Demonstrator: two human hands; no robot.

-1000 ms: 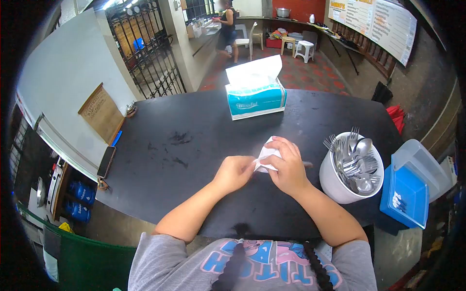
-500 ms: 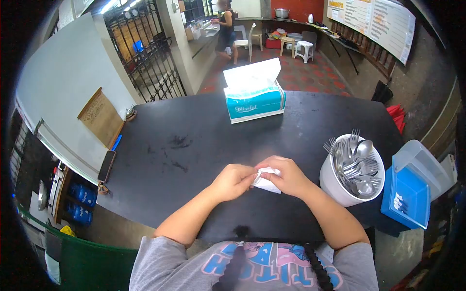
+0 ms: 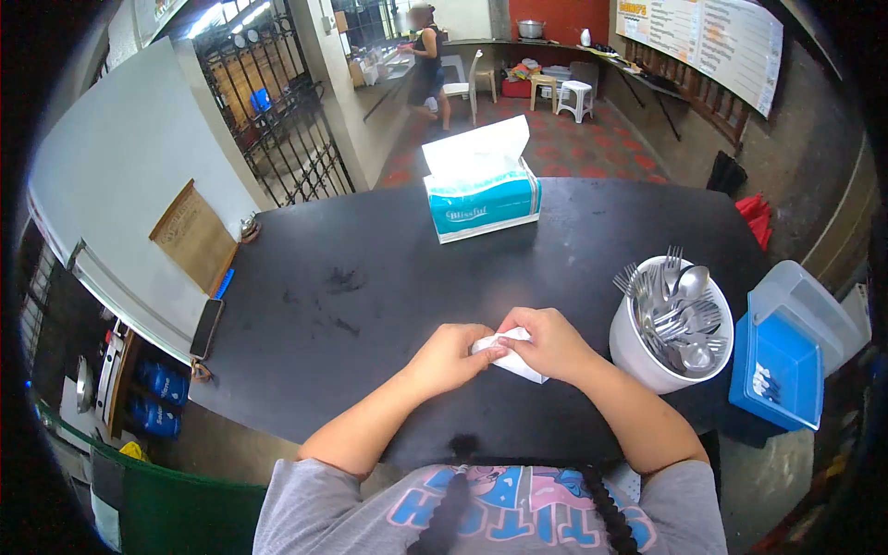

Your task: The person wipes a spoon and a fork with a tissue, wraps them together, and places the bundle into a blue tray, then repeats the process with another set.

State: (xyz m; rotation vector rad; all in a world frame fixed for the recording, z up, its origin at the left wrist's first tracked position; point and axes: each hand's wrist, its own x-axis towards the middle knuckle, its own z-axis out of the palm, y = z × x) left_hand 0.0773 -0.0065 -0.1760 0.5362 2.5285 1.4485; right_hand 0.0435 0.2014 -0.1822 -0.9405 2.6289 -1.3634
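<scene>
Over the front middle of the black table, a folded white tissue is pinched between both hands. My left hand has its fingers closed on the tissue's left end. My right hand grips it from the top right, thumb near the left thumb. Part of the tissue is hidden under the fingers, and one flat corner shows below them. A teal and white tissue pack lies farther back, a sheet sticking out of its top.
White tub of forks and spoons at right, beside an open blue box with a clear lid. A phone lies at the left edge near a brown clipboard. Another person stands in the back by a counter.
Both hands have shifted slightly, and the right fingers now curl down over the tissue. More of its lower corner shows. The view has tilted a little.
</scene>
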